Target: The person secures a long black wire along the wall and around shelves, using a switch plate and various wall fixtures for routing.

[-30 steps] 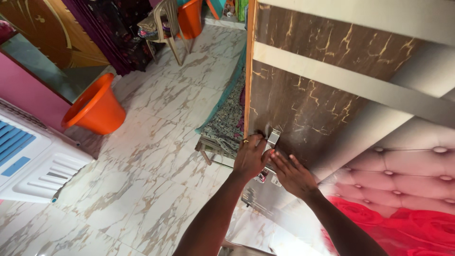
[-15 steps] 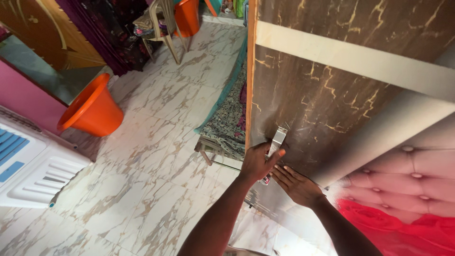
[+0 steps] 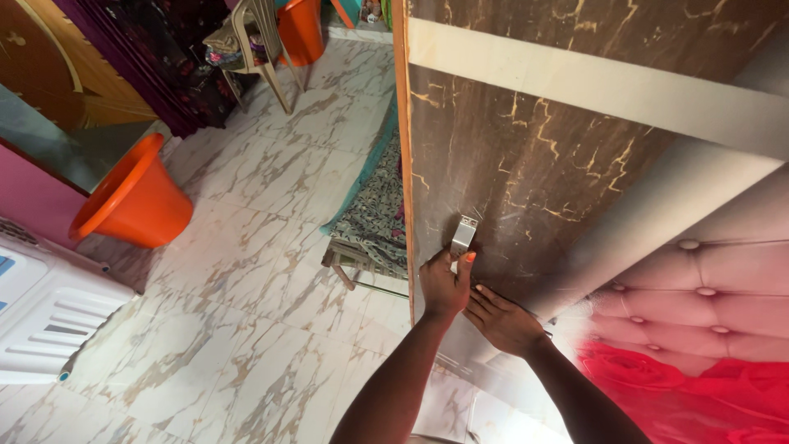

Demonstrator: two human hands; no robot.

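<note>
A small silver metal bracket (image 3: pixel 463 235) is pinched in the closed left hand (image 3: pixel 445 286) against the dark marbled panel (image 3: pixel 526 164) just above it. Just beside, the right hand (image 3: pixel 501 319) is laid flat and open. Should that pinch loosen, the bracket could be skewed or dropped to the marble floor (image 3: pixel 246 271) below.

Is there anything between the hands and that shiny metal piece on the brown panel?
Nothing visible. The left hand already grips the metal piece against the brown panel, and the right hand rests just below.
</note>
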